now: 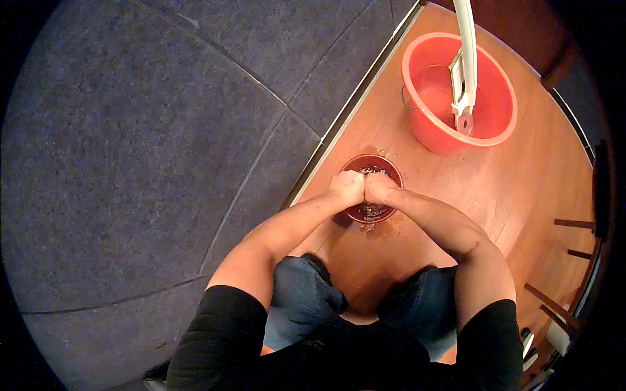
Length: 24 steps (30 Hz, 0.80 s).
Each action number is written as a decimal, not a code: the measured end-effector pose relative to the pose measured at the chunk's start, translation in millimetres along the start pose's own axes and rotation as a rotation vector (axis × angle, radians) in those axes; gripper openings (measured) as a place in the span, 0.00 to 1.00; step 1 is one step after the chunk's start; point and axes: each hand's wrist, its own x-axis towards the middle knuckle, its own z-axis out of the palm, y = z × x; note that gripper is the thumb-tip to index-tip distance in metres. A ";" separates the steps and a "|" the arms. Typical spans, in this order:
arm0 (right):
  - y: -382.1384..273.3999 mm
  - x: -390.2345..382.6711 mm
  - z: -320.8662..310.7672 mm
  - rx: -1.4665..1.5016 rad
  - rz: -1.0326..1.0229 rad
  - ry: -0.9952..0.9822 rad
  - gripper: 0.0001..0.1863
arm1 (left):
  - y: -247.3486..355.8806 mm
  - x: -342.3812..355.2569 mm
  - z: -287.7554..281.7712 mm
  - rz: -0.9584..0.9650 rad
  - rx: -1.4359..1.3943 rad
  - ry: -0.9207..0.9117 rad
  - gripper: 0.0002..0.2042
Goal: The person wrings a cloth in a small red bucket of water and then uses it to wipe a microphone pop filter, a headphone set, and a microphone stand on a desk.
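Observation:
My left hand (349, 187) and my right hand (379, 188) are closed and pressed together over a dark red round bowl (368, 158), knuckles side by side. Water and dark contents show in the bowl around my hands, with wet splashes on the wooden floor beside its rim. Whatever is between my fingers is hidden.
A large red plastic bucket (424, 114) stands beyond the bowl to the right, with a white long-handled implement (466, 52) in it. Grey tiled flooring (150, 150) lies left of the wooden floor's edge (326, 146). Wooden furniture legs (551, 300) show at the far right.

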 end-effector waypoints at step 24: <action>27.5 -7.0 -20.5 -0.436 -0.472 0.181 0.13 | 2.5 13.5 16.4 -0.375 -1.048 -0.512 0.11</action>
